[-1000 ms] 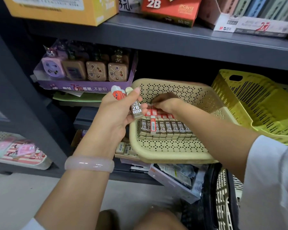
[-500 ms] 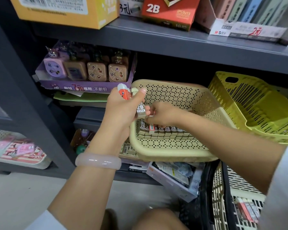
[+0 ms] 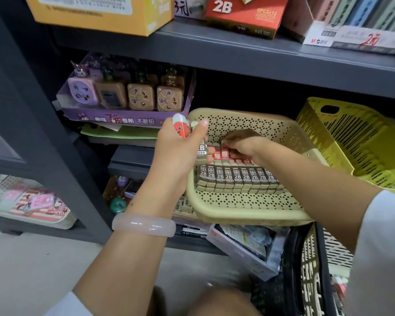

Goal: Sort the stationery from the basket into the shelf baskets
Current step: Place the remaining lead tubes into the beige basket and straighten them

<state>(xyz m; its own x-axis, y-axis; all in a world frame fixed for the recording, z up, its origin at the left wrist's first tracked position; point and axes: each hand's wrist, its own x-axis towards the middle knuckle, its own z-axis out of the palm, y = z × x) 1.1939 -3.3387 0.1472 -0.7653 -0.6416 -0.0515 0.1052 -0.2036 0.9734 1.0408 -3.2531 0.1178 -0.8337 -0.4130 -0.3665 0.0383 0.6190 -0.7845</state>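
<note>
A beige perforated shelf basket (image 3: 244, 206) sits tilted at the shelf's front edge, holding neat rows of brown 2B erasers (image 3: 237, 177). My left hand (image 3: 180, 151) hovers at the basket's left rim and grips several erasers: a red-sleeved one (image 3: 181, 128) sticking up and a brown 2B eraser (image 3: 202, 153) lower down. My right hand (image 3: 242, 144) reaches into the basket and pinches a red-labelled eraser (image 3: 225, 153) at the back row. The source basket (image 3: 310, 267), cream inside a black frame, stands at the lower right.
A yellow slatted basket (image 3: 356, 142) sits right of the beige one. A purple tray of sharpeners (image 3: 128, 96) stands to the left. Boxes line the upper shelf (image 3: 237, 55). Packaged goods (image 3: 244, 245) lie under the beige basket. A dark shelf post (image 3: 43, 133) runs down the left.
My right hand went from my left hand down into the basket's back row with an eraser. My left hand stayed at the rim with its bundle.
</note>
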